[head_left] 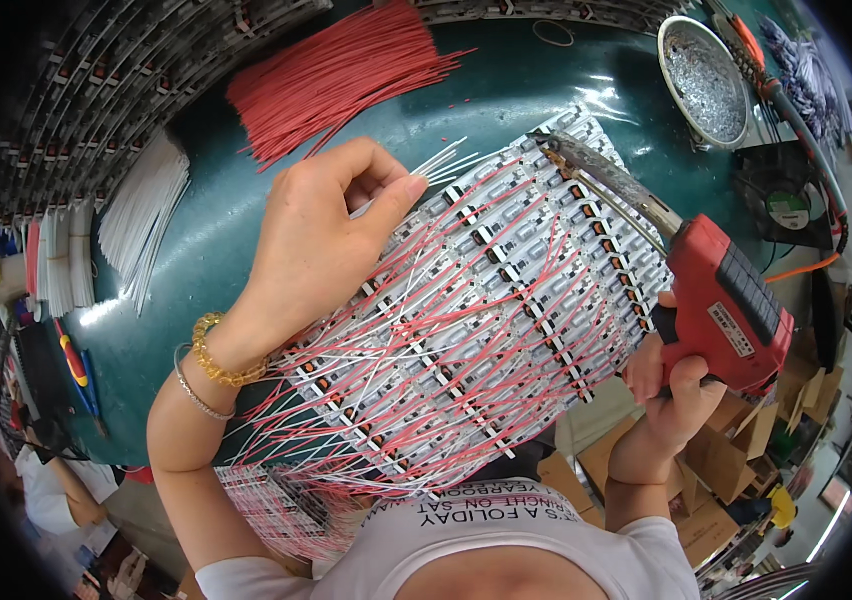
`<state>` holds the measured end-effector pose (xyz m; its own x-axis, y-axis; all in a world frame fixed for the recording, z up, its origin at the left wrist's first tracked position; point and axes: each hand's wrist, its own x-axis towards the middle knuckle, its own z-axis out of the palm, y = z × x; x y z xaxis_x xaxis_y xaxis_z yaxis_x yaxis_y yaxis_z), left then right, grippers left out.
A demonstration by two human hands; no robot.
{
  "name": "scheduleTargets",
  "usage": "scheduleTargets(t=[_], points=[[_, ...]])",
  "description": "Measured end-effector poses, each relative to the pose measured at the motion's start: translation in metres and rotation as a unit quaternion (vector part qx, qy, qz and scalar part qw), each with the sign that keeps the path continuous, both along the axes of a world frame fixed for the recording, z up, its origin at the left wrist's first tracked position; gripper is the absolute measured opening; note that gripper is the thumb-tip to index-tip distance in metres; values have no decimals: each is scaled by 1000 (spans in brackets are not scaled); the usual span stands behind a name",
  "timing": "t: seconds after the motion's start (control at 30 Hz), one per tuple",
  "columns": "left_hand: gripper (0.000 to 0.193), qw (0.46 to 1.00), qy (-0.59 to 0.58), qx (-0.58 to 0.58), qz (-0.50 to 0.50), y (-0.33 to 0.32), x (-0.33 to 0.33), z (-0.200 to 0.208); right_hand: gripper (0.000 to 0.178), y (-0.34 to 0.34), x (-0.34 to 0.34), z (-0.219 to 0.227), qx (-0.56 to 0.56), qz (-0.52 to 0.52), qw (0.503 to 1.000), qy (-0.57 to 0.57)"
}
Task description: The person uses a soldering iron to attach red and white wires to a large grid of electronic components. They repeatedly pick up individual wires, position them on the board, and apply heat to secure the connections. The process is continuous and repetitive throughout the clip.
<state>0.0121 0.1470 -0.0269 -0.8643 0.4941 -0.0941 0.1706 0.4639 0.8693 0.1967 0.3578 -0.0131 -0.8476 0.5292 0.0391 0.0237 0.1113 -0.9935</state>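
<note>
My left hand (321, 235) is closed on a small bunch of thin white wires (441, 160), held over a sheet of white circuit strips (506, 300) that lies on the green table (216, 230). Many red and white wire leads stick out of the strips toward me. My right hand (671, 385) grips a red soldering gun (721, 300). Its long dark tip (571, 155) rests at the far edge of the strips. Beaded and thin bracelets sit on my left wrist.
A pile of red wires (341, 75) lies at the back, a white wire bundle (141, 215) at the left. A metal bowl of solder (706, 80) stands at the back right beside a small fan (781, 200). More strips fill racks (96, 90) at the left. Another person (56, 490) sits at lower left.
</note>
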Motion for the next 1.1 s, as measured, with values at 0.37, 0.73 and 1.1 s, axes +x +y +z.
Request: scheduleTargets(t=[0.37,0.73,1.1], points=[[11,987,76,-100,104,-94,-32,79,78,26,34,6,-66,-3,997,30],[16,978,204,-32,-18,45,9,-5,76,10,16,0,-37,9,999,30],[14,959,279,-40,-9,52,13,-16,69,7,13,-1,-25,26,999,-11]])
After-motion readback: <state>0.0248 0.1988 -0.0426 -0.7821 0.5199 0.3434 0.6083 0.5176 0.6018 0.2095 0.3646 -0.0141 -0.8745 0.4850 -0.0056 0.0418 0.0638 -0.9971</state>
